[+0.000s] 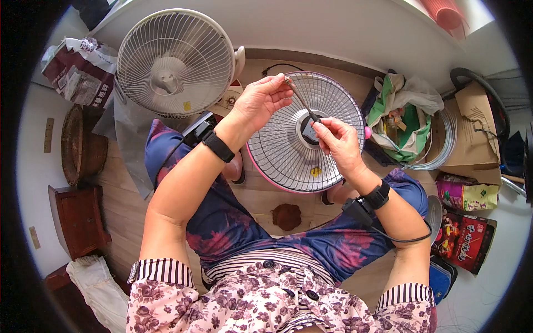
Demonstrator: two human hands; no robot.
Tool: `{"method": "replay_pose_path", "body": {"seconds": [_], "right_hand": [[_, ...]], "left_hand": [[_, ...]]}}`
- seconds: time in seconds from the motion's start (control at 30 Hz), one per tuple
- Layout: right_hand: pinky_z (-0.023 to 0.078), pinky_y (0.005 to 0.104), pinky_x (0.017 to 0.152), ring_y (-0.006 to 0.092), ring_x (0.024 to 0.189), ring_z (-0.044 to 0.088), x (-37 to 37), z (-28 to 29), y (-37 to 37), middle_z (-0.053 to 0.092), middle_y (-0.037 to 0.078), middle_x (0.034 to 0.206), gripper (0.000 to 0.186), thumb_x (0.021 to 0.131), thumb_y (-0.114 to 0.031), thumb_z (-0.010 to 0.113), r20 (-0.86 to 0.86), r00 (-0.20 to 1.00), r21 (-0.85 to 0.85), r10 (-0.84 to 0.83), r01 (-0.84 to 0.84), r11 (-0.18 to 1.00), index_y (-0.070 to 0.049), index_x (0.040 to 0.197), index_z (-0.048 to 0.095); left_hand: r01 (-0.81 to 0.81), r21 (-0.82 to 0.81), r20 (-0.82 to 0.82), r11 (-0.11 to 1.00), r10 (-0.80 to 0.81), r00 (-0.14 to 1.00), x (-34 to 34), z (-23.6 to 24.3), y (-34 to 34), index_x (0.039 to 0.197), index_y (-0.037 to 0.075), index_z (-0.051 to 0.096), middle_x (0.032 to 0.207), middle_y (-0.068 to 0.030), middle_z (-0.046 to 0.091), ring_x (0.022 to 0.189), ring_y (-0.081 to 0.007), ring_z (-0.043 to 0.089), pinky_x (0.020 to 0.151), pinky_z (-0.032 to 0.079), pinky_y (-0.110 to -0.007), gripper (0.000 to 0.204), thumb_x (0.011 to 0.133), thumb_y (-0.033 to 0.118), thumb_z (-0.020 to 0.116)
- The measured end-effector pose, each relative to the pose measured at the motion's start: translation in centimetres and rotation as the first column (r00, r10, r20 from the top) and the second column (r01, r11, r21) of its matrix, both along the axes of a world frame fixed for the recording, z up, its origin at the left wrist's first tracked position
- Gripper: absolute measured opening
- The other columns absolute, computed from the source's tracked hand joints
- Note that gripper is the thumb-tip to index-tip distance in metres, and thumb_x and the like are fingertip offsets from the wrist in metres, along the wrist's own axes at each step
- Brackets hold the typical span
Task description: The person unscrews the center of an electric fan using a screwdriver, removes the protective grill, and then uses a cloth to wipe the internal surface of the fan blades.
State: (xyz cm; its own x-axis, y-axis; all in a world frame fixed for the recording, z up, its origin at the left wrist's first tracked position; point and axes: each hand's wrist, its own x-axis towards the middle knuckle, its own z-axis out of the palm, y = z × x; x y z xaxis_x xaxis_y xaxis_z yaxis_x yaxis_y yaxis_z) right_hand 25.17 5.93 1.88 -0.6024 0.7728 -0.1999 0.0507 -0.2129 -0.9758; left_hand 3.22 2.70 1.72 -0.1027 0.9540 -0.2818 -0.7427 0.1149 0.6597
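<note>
Left grip [264, 101], right grip [342, 145] pinch dark cord [301, 100] above pink-rimmed fan [290, 159].

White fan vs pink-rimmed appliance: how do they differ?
Colour: the white fan has a pale frame and wires; the pink-rimmed appliance has dark wires over a silvery inside.
Centre: the white fan's is pale; the pink-rimmed appliance's is dark with a silvery ring.
Place: left hand and right hand are over the pink-rimmed appliance; the white fan stands off to the left.
Shared: round wire grilles, each with a yellow sticker.

Plank floor [126, 222] beneath white fan [165, 82]
</note>
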Motion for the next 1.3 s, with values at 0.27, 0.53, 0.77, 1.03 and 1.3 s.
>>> {"method": "replay_pose_path", "body": {"seconds": [0.27, 0.53, 0.77, 1.03, 1.3], "right_hand": [[0.027, 0.0159, 0.041, 0.0000, 0.047, 0.040, 0.01, 0.06, -0.04, 0.050, -0.006, 0.060, 0.014, 0.082, -0.014, 0.067, -0.015, 1.000, 0.014, -0.016, 0.016, 1.000, -0.002, 0.090, 0.064], [0.035, 0.0144, 0.048, -0.0016, 0.055, 0.045, 0.44, 0.03, 0.30, 0.057, -0.005, 0.068, 0.015, 0.081, -0.012, 0.068, -0.026, 1.000, -0.020, -0.017, 0.016, 1.000, 0.000, 0.088, 0.065], [0.034, 0.0142, 0.047, -0.0014, 0.055, 0.046, 0.22, 0.33, -0.09, 0.058, -0.005, 0.068, 0.015, 0.082, -0.012, 0.067, -0.025, 0.999, -0.040, -0.030, 0.029, 0.999, 0.000, 0.088, 0.064], [0.032, 0.0144, 0.045, -0.0015, 0.053, 0.044, 0.04, 0.75, -0.06, 0.057, -0.005, 0.067, 0.015, 0.083, -0.014, 0.066, -0.029, 1.000, -0.054, 0.000, -0.001, 0.999, -0.001, 0.088, 0.063], [0.029, 0.0150, 0.042, -0.0016, 0.049, 0.041, 0.06, 0.44, 0.02, 0.055, -0.006, 0.063, 0.014, 0.083, -0.014, 0.066, -0.033, 0.999, -0.054, -0.008, 0.006, 0.999, -0.001, 0.088, 0.063]], "left_hand": [[0.055, 0.020, -0.015, 0.998, -0.055, 0.998, -0.26, -0.02, 0.00, 0.097, 0.005, 0.060, 0.093, -0.0058, 0.062, 0.087, -0.0150, 0.059, 0.079, 0.049, -0.029, 0.015, 0.088, 0.017, 0.058], [0.038, 0.020, -0.119, 0.999, -0.035, 0.992, -0.15, -0.03, 0.20, 0.094, 0.006, 0.062, 0.089, -0.0039, 0.064, 0.085, -0.0136, 0.060, 0.076, 0.050, -0.028, 0.015, 0.088, 0.019, 0.059], [0.022, 0.018, -0.107, 1.000, -0.020, 0.994, 0.23, -0.57, 0.04, 0.096, 0.006, 0.062, 0.090, -0.0042, 0.064, 0.085, -0.0136, 0.060, 0.077, 0.050, -0.028, 0.018, 0.088, 0.021, 0.058], [0.028, 0.062, -0.089, 0.998, -0.022, 0.996, -0.03, 0.13, 0.06, 0.099, 0.003, 0.061, 0.092, -0.0068, 0.064, 0.085, -0.0153, 0.061, 0.078, 0.051, -0.028, 0.020, 0.089, 0.019, 0.057], [0.023, 0.047, -0.081, 0.999, -0.019, 0.997, -0.07, 0.06, -0.03, 0.103, 0.002, 0.061, 0.095, -0.0078, 0.064, 0.087, -0.0155, 0.061, 0.078, 0.051, -0.028, 0.021, 0.089, 0.017, 0.056]]}}
